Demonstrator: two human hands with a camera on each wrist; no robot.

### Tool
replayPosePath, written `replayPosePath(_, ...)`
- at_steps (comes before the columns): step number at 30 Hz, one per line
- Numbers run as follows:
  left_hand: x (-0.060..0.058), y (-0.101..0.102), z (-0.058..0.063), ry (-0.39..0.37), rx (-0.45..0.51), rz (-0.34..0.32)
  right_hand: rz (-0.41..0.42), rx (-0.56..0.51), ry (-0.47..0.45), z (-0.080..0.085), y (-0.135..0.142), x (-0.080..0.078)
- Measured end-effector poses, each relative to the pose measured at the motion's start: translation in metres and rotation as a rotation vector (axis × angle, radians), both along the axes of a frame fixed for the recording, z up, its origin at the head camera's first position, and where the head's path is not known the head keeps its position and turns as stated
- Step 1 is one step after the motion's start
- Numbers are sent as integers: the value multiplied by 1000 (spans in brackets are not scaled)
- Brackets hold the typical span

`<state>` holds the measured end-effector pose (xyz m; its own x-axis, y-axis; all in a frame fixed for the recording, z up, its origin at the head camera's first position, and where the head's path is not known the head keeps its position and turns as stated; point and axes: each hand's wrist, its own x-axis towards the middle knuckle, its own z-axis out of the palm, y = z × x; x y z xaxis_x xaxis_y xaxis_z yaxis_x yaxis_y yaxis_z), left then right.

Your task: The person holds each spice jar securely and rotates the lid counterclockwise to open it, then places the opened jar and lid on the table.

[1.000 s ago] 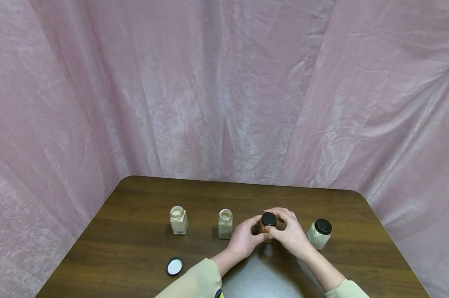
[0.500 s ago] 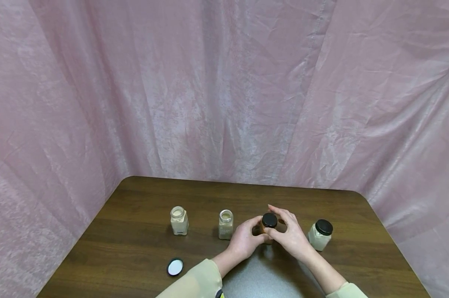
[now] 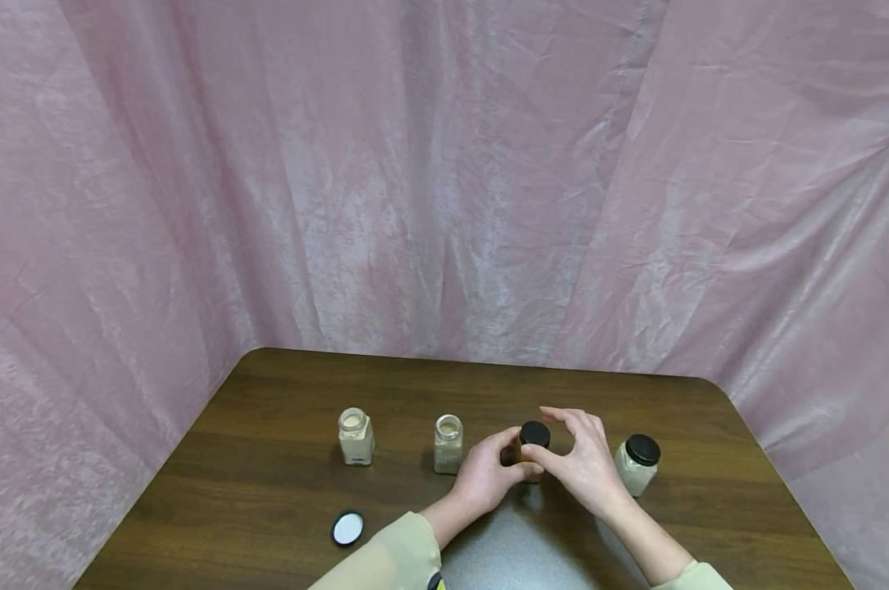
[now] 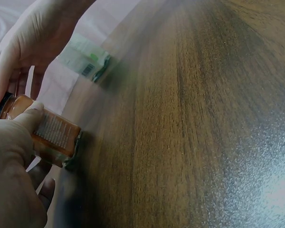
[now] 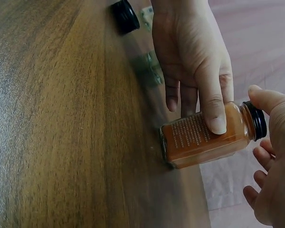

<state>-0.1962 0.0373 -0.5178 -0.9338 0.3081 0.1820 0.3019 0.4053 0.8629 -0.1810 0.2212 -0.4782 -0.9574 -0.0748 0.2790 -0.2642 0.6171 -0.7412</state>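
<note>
My left hand (image 3: 483, 475) grips the glass body of a small spice jar (image 5: 204, 137) filled with orange-red powder. The jar stands upright on the table, its printed label showing in both wrist views. A black lid (image 3: 535, 433) sits on its neck. At that lid is the thumb of my right hand (image 3: 582, 463), while the other fingers of this hand are spread off its far side. Right of the hands stands a jar of pale contents (image 3: 636, 465) under a black lid. To the left, a lidless jar of beige powder (image 3: 447, 447) is close to my left hand.
Another lidless jar of pale powder (image 3: 356, 438) stands farther left on the wooden table (image 3: 267, 459). In front of it a loose black lid (image 3: 347, 528) lies with its white inside up. A pink curtain (image 3: 429, 205) hangs behind the table.
My right hand's fingers have loosened from the lid and spread away to the right, its thumb staying near the lid. The left hand keeps its hold on the jar.
</note>
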Motion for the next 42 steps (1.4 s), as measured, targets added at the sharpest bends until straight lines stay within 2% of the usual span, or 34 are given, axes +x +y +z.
replayPosePath(6,0,0,0,-16,8,-1,-29,25,5,1,-3,0)
replayPosePath(15,1,0,1,10,-8,6,-52,33,-4,1,-7,0)
replayPosePath(25,1,1,1,13,9,7,-42,12,-17,0,-7,1)
replayPosePath(42,1,-1,0,15,-4,12,-15,-19,29,1,-9,3)
